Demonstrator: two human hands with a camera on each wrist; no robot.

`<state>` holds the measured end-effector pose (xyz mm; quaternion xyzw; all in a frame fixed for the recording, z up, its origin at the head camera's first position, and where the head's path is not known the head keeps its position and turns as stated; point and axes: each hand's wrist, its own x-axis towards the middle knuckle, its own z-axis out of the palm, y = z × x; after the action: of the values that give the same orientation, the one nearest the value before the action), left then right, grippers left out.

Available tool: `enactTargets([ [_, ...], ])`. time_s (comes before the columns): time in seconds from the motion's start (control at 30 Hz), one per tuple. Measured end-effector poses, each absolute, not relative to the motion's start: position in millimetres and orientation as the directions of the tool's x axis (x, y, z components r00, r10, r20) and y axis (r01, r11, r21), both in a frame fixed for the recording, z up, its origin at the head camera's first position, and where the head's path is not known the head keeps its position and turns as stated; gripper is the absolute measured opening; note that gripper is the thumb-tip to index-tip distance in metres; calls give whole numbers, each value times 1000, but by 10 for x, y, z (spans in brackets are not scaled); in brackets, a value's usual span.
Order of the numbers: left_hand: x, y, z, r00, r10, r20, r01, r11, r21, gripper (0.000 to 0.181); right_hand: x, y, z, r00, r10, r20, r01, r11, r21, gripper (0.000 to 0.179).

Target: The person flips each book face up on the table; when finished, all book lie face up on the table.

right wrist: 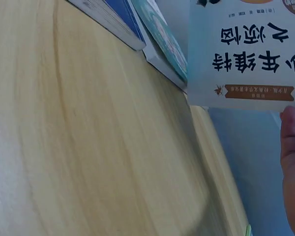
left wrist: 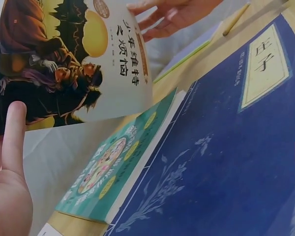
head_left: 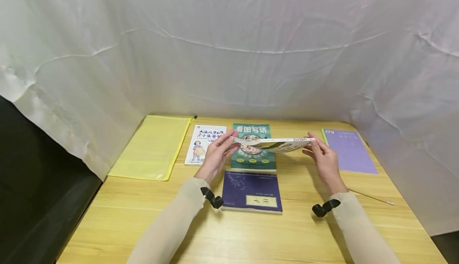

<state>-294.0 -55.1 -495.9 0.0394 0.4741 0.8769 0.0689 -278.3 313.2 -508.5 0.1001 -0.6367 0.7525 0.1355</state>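
Both hands hold a paperback book (head_left: pixel 279 146) up in the air, nearly edge-on in the head view. My left hand (head_left: pixel 214 158) pinches one end, its thumb (left wrist: pixel 15 128) lying on the illustrated cover. The other end is gripped by my right hand (head_left: pixel 325 162), with the thumb at the cover's edge in the right wrist view. Dark-robed figures, a yellow moon and black Chinese lettering mark this cover (left wrist: pixel 69 64). Behind and below it lies a green book (head_left: pixel 252 164), partly hidden by the held one. A dark blue book (head_left: pixel 251 188) lies nearer, between the forearms.
A white book (head_left: pixel 195 146) with a cartoon figure lies left of the green one. Farther left is a yellow zip pouch (head_left: pixel 150 148). At right lie a purple notebook (head_left: pixel 351 152) and a pencil (head_left: pixel 373 196). White curtains (head_left: pixel 247 76) enclose the wooden table (head_left: pixel 279 240).
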Motion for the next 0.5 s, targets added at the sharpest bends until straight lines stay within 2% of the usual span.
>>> enactTargets([
  [0.37, -2949, -511, -4956, -991, 137, -2, -90, -637, 765, 51, -2795, 3080, -5043, -945, 143, 293, -313, -144, -939, 52],
  [0.5, -2946, -514, -4949, -992, 128, -12, -91, -634, 768, 48, -2802, 3066, -5022, -948, 186, 257, -286, -152, -946, 52],
])
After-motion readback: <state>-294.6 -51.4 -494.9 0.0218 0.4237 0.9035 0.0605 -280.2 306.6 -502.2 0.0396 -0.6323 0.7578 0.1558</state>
